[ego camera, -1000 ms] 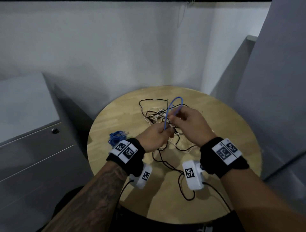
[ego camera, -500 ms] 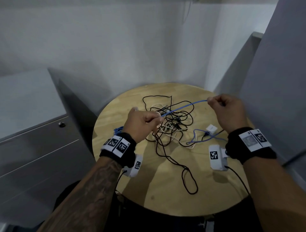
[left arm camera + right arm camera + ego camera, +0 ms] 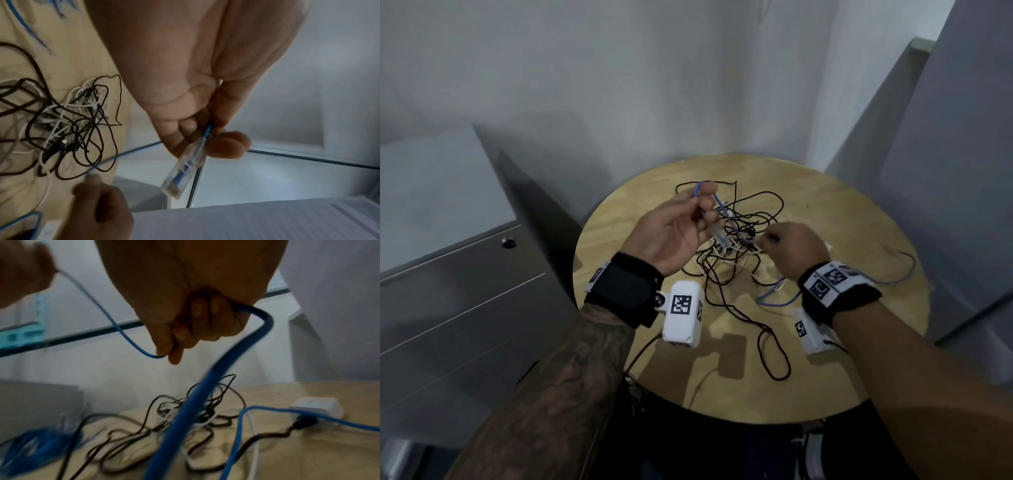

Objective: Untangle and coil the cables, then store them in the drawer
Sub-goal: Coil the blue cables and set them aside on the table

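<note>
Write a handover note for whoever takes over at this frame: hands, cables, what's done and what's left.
Left hand: raised palm up, pinching the blue cable just behind its clear plug.
Right hand: fist closed round the same cable further along; the rest trails over the round table.
Black and white cables: in a tangle mid-table.
Blue bundle: at the table's left edge, blurred.
Left: coil the blue cable, free the others, store all. Drawer unit is shut.

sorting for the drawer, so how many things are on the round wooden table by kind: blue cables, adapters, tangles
blue network cable, pinched by left hand and right hand: 1
coiled blue cable bundle: 1
white plug adapter: 1
tangle of thin black and white cables: 1 heap, strands too knotted to count
total: 4
</note>
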### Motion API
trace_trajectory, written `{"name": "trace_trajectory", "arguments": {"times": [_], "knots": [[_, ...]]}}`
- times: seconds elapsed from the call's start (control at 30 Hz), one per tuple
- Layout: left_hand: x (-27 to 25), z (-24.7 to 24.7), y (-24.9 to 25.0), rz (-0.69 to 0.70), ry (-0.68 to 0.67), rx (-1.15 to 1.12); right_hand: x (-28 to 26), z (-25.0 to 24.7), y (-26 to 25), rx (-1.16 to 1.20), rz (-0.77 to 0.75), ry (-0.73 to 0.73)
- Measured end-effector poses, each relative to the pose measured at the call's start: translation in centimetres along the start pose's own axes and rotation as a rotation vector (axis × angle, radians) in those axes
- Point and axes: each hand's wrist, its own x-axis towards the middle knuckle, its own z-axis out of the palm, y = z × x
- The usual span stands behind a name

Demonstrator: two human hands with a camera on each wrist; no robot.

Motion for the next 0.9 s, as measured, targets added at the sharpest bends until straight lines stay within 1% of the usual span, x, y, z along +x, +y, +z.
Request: {"name": "trace_trajectory", "arguments": {"times": [0.1, 0.2, 0.23, 0.3, 0.37, 0.43, 0.47, 0.53, 0.57, 0.6, 0.67, 0.7, 0.77, 0.8, 0.83, 0.9], "knots": [[0.5, 0.1, -0.2, 0.078, 0.078, -0.022, -1.3, 1.5, -1.5, -0.036, -0.12, -0.177], [1.0, -0.7, 0.0, 0.155, 0.181, 0.019, -2.6, 0.9, -2.4, 0.018, -0.243, -0.344], [1.1, -1.0, 0.1, 0.178, 0.211, 0.032, -3.1, 0.2, -2.7, 0.056, -0.282, -0.38], [1.5, -1.9, 0.1, 0.214, 0.27, 0.051, -4.1, -1.3, -3.4, 0.132, -0.35, -0.402], [1.6, -2.6, -0.2, 0.238, 0.317, 0.129, -5.0, -3.1, -4.2, 0.22, -0.388, -0.364], [1.6, -2.9, -0.8, 0.258, 0.343, 0.308, -5.6, -4.9, -5.0, 0.355, -0.4, -0.257], [1.5, -2.8, -1.3, 0.259, 0.333, 0.426, -5.7, -5.6, -5.3, 0.415, -0.4, -0.189], [1.1, -2.3, -2.2, 0.228, 0.256, 0.662, -5.3, -6.7, -5.5, 0.468, -0.409, -0.023], [1.0, -1.8, -2.7, 0.191, 0.204, 0.743, -4.9, -6.8, -5.5, 0.467, -0.404, 0.068], [0.8, -1.1, -3.1, 0.136, 0.16, 0.778, -4.4, -6.7, -5.2, 0.457, -0.386, 0.151], [0.4, 0.7, -3.7, -0.006, 0.103, 0.71, -3.4, -6.2, -4.7, 0.432, -0.343, 0.277], [0.2, 1.5, -3.8, -0.068, 0.084, 0.654, -2.9, -5.7, -4.3, 0.431, -0.315, 0.313], [-0.1, 2.4, -3.8, -0.128, 0.056, 0.519, -2.0, -4.9, -3.4, 0.457, -0.244, 0.326], [-0.2, 2.4, -3.5, -0.126, 0.044, 0.436, -1.7, -4.3, -3.0, 0.452, -0.21, 0.292], [-0.1, 2.3, -3.1, -0.113, 0.029, 0.344, -1.5, -3.7, -2.6, 0.437, -0.191, 0.226], [0.1, 1.6, -2.2, -0.053, 0.014, 0.159, -1.8, -2.1, -2.4, 0.387, -0.203, 0.026]]}}
